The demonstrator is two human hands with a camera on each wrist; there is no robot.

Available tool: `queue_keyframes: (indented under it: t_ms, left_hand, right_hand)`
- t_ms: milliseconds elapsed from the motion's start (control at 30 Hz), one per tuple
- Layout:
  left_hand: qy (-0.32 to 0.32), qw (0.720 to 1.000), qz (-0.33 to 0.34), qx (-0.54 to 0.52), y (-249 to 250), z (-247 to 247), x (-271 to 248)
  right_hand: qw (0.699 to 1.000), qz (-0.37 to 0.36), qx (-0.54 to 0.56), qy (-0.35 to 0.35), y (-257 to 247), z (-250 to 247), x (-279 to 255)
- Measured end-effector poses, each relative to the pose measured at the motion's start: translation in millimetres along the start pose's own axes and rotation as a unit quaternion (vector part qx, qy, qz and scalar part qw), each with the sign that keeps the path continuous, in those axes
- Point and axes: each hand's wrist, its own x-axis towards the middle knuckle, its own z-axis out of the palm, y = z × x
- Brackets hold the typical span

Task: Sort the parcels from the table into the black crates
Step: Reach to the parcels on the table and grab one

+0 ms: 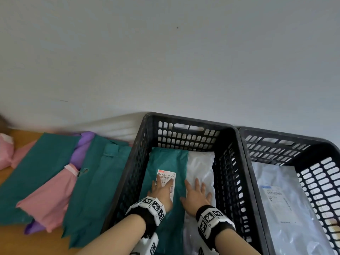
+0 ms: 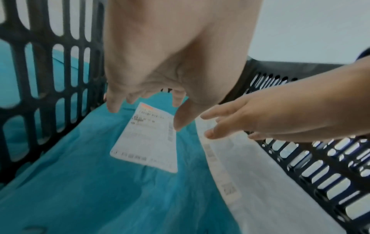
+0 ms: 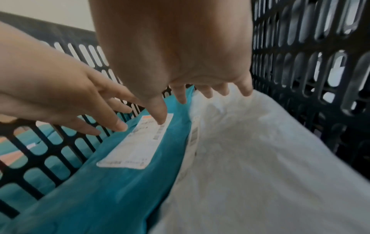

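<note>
A teal parcel with a white shipping label lies in the left black crate, beside a white parcel. My left hand hovers flat over the teal parcel and its label, fingers spread and straight. My right hand is spread over the edge where teal parcel meets white parcel. Neither hand grips anything; the wrist views show the fingertips a little above the parcels. The right black crate holds a clear-white parcel.
On the wooden table left of the crates lies a heap of parcels: teal ones, a pink one, a purple one and a pink bundle at the far left. A pale wall stands behind.
</note>
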Motion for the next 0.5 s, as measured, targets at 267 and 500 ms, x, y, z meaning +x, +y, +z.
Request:
queue_keyframes:
  t_ms: [267, 500]
  left_hand:
    - [0.096, 0.992, 0.029, -0.075, 20.0, -42.3, -49.1]
    - [0.175, 0.974, 0.080, -0.122, 22.1, -62.5, -104.4]
  right_hand:
    - [0.987, -0.057, 0.144, 0.052, -5.0, -40.6, -25.0]
    - [0.962, -0.144, 0.185, 0.142, -10.8, -74.9, -71.3]
